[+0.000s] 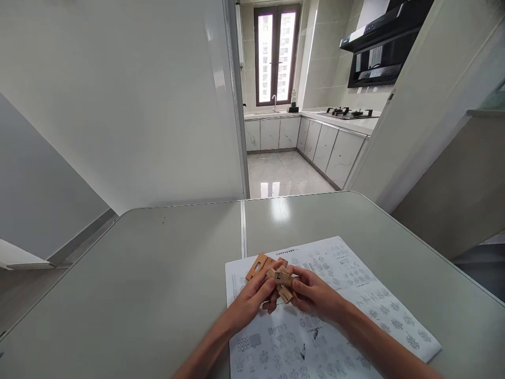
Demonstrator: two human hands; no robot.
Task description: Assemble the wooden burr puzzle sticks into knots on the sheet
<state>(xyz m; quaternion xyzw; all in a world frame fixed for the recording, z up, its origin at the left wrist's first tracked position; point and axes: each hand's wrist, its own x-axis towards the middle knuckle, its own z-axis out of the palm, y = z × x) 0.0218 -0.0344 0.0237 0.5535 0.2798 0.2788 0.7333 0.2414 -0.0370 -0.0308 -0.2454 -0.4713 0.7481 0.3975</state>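
Observation:
Between my two hands is a cluster of interlocking wooden puzzle pieces (283, 279), one of them marked with a dark Z-like character. The fingers of my left hand (256, 295) close on its left side. From the right, my right hand (313, 292) pinches the same cluster. Just behind my left fingers, flat wooden pieces (258, 266), one with a slot cut in it, lie on the paper. Under everything spreads a large printed sheet (379, 316) covered in small line diagrams. My fingers hide part of the cluster and its underside.
The sheet rests on a pale grey-green table (158, 295) with a white seam. Beyond the table's far edge stands a white wall panel (158, 105) on the left. A doorway shows a kitchen with cabinets (272, 133), a stove (349, 113) and a window (276, 55).

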